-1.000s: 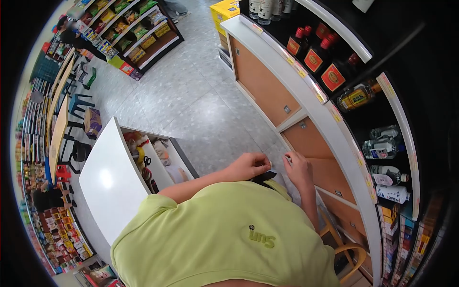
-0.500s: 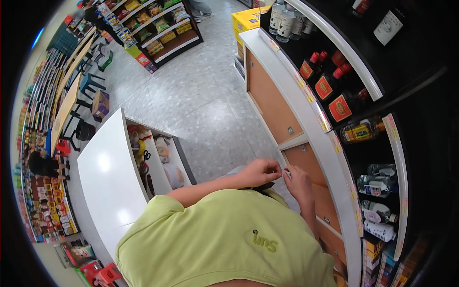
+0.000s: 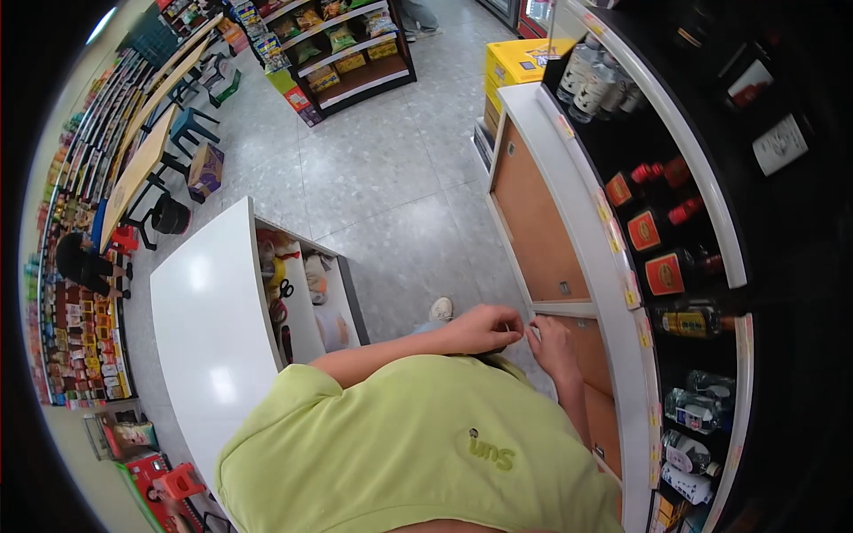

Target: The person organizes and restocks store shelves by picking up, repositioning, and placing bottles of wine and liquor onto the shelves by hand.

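In the head view, my left hand [image 3: 486,329] is in front of my waist with its fingers curled and pinched together. Close beside it, a small gap away, my right hand [image 3: 554,343] has its fingers bent and pinched too. Whatever lies between the fingertips, if anything, is too small to make out. Both hands are above the floor, near the white-framed cabinet with brown sliding panels [image 3: 538,222]. To the left, a white counter [image 3: 200,293] has an open shelf with scissors [image 3: 285,289], tape and several other small items.
Bottles, such as the red-labelled ones [image 3: 665,274], stand or lie on dark shelves at right. A snack rack [image 3: 369,80] and yellow boxes [image 3: 524,62] are ahead. Left are a long wooden table [image 3: 142,169], a blue stool [image 3: 191,124], and a person in dark clothes [image 3: 80,260].
The view has shifted, so the counter, cabinet and bottles appear lower. A white shoe now shows ahead of my hands. My hands keep nearly the same pinched pose.
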The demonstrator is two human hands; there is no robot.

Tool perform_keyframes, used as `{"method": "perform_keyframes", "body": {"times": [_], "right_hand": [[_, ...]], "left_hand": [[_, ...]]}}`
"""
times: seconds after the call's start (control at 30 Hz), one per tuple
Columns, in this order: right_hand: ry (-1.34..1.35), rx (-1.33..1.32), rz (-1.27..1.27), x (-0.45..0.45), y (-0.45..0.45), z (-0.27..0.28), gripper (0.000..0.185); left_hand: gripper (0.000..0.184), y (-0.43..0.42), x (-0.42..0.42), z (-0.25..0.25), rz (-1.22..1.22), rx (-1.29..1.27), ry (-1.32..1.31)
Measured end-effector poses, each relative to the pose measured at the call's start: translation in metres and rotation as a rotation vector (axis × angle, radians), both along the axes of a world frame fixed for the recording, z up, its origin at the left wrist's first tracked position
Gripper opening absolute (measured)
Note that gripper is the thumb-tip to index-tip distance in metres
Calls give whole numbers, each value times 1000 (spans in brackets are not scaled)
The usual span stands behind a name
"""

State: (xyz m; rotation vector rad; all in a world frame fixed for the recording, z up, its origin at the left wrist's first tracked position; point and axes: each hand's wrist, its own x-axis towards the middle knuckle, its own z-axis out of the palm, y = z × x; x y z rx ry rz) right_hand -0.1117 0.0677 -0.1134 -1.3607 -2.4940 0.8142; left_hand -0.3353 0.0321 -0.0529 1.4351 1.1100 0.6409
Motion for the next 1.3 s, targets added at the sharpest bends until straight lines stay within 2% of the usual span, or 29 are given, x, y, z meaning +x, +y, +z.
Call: {"method": "perform_keyframes", "body": {"times": [0.2,0.33,0.53,0.67,0.93,1.1,1.3], "right_hand": [[-21,41,86,-90,44,19,20],[-18,75,88,-131,66,16,21],[-130,-33,-1,-162,68,12,21],[-134,7,10,-170,73,8,22],[-223,11,3,-189,106,31,22],[-141,10,-18,-183,120,37,21],[-216,-18,-52,-156,141,39,22]], "left_hand": [[15,24,-75,-11,200,-163,-116],[14,38,-120,-11,181,-186,-90],[16,53,-167,-16,110,-231,-53],[12,61,-176,-13,159,-177,-110],[16,88,-194,-20,132,-258,-108],[15,109,-181,-28,119,-203,-150],[16,147,-156,-13,51,-246,-94]]}}
